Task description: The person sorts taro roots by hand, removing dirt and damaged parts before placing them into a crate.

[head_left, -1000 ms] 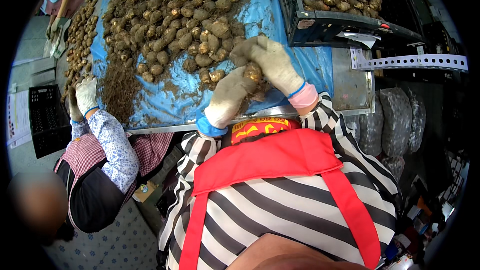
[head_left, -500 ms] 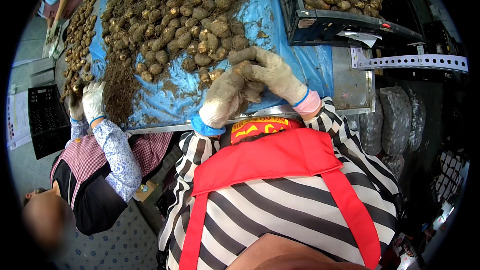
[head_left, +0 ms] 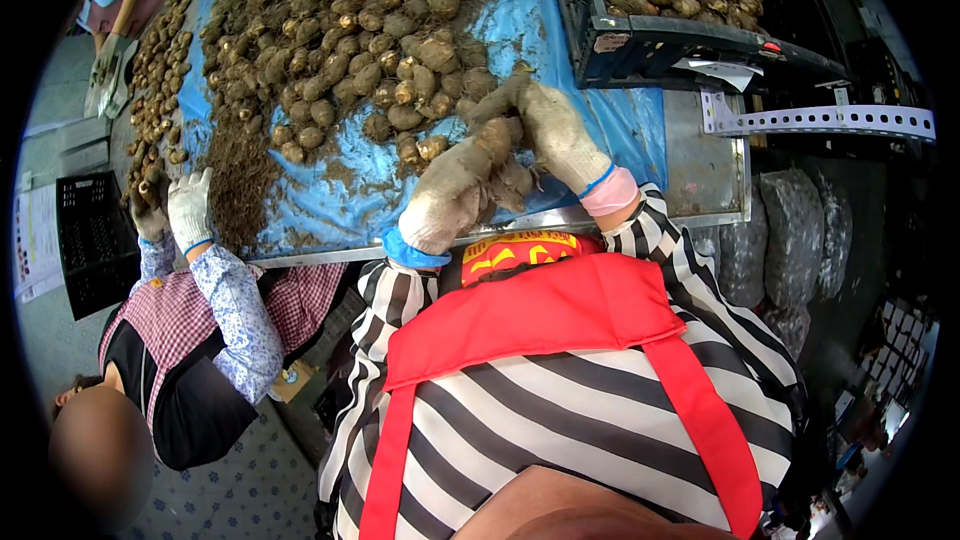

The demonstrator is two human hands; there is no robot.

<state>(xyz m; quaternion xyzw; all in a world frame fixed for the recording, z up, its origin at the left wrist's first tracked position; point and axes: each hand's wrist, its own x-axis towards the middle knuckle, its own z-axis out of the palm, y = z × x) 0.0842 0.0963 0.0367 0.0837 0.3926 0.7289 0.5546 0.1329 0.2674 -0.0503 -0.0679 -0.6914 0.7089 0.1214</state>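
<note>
My left hand (head_left: 445, 195), in a dirt-stained white glove with a blue cuff band, is closed around a brown, soil-covered taro corm (head_left: 497, 139) at the table's near edge. Part of the corm is hidden by the glove. My right hand (head_left: 555, 132), gloved with a pink band at the wrist, arches over the corm's far side. Its fingers are stretched leftward, dark with soil, and hold nothing that I can see; whether the tips touch the corm cannot be made out. A large heap of hairy taro corms (head_left: 340, 50) lies just beyond my hands.
Blue plastic sheeting (head_left: 620, 135) covers the metal table (head_left: 708, 165). A dark crate (head_left: 690, 45) of corms stands far right, beside a perforated white bar (head_left: 820, 122). At left a co-worker's gloved hands (head_left: 188, 208) handle corms near loose root debris (head_left: 240, 180) and a black crate (head_left: 90, 240).
My right hand has shifted right and opened away from the corm, baring more of it. My left hand stays nearly in place. The co-worker's hands have moved slightly.
</note>
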